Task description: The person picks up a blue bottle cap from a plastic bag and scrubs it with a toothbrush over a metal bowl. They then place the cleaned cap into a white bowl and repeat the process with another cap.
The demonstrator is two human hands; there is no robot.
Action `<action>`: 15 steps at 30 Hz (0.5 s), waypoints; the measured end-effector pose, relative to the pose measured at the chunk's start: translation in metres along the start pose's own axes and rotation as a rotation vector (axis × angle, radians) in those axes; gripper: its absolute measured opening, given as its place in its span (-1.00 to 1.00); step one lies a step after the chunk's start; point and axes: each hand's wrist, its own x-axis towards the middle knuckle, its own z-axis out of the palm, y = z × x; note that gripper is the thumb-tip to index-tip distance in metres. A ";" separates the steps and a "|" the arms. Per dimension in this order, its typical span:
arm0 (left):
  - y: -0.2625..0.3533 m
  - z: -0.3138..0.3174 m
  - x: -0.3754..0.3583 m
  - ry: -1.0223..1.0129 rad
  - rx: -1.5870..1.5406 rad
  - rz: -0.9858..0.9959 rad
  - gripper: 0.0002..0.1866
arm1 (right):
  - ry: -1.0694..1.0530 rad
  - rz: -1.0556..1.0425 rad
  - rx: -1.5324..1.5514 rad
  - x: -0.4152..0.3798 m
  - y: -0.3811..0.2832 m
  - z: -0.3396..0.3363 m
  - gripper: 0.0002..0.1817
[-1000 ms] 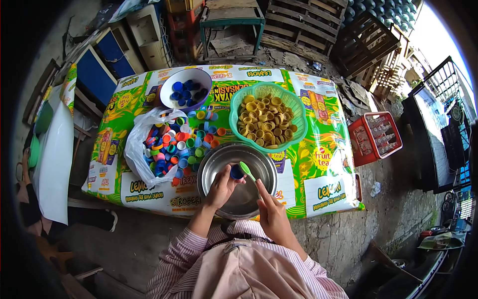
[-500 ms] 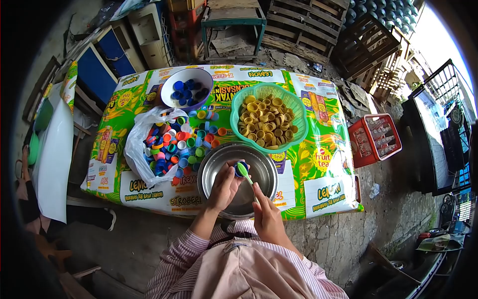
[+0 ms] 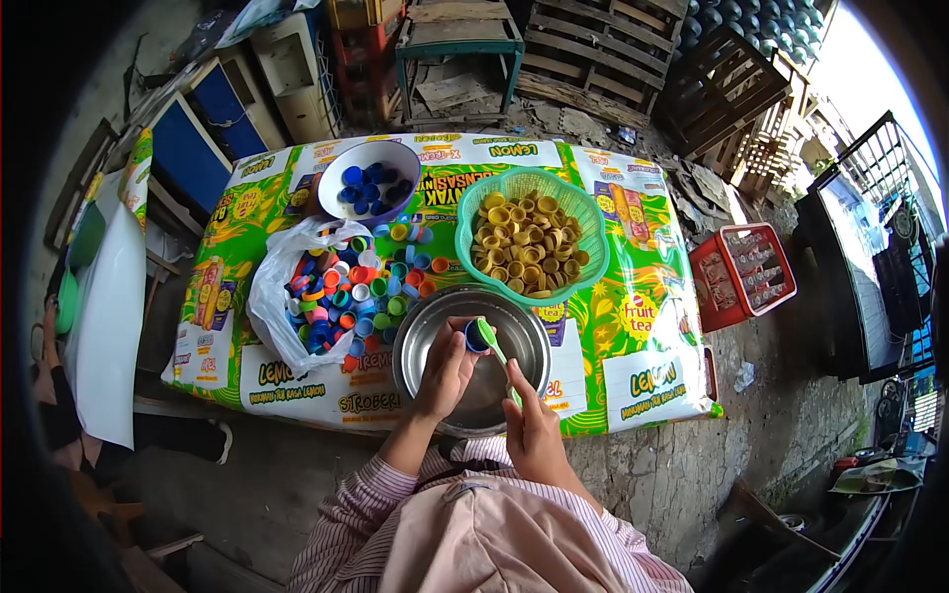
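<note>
Over the metal bowl (image 3: 410, 331), my left hand (image 3: 447, 374) is closed around a dark blue bottle cap (image 3: 474, 339). The fingers of my right hand (image 3: 535, 423) wrap the handle of a green toothbrush (image 3: 491, 341), its head at the cap's rim. Left of the bowl, a white plastic bag (image 3: 269, 296) lies open with many colored bottle caps (image 3: 341, 296), some spilling out at its right. Behind the bowl stands a turquoise basket (image 3: 596, 219) of yellowish caps (image 3: 529, 242). A white bowl with a purple outside (image 3: 403, 163) holds dark blue caps (image 3: 364, 188).
A printed green and white plastic sheet (image 3: 633, 346) covers the table. Right of the table stands a red crate (image 3: 707, 287) of glass bottles. Wooden pallets (image 3: 603, 49) and a stool (image 3: 460, 44) are behind. Another person's arm (image 3: 54, 361) shows at far left.
The toothbrush head has shifted slightly up and right against the cap, and the cap is turned in my left hand. Both hands stay over the metal bowl.
</note>
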 end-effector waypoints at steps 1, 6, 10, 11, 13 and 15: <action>0.000 -0.001 0.001 -0.001 0.013 0.010 -0.62 | -0.007 -0.006 0.003 0.000 0.000 0.000 -0.40; -0.002 -0.010 0.006 -0.026 0.060 0.011 -0.60 | -0.042 -0.011 -0.002 0.001 -0.004 -0.001 -0.39; 0.014 -0.006 0.012 -0.068 0.041 -0.072 -0.56 | -0.037 -0.092 -0.022 0.004 -0.004 -0.002 -0.39; 0.021 -0.005 0.014 -0.097 0.030 -0.131 -0.54 | -0.037 -0.093 -0.023 0.005 -0.004 -0.004 -0.39; 0.031 -0.006 0.018 -0.090 0.056 -0.178 -0.49 | -0.086 -0.100 -0.074 0.007 -0.004 -0.010 -0.39; 0.042 -0.008 0.025 -0.237 0.080 -0.324 -0.47 | -0.105 -0.118 -0.087 0.009 -0.002 -0.015 -0.40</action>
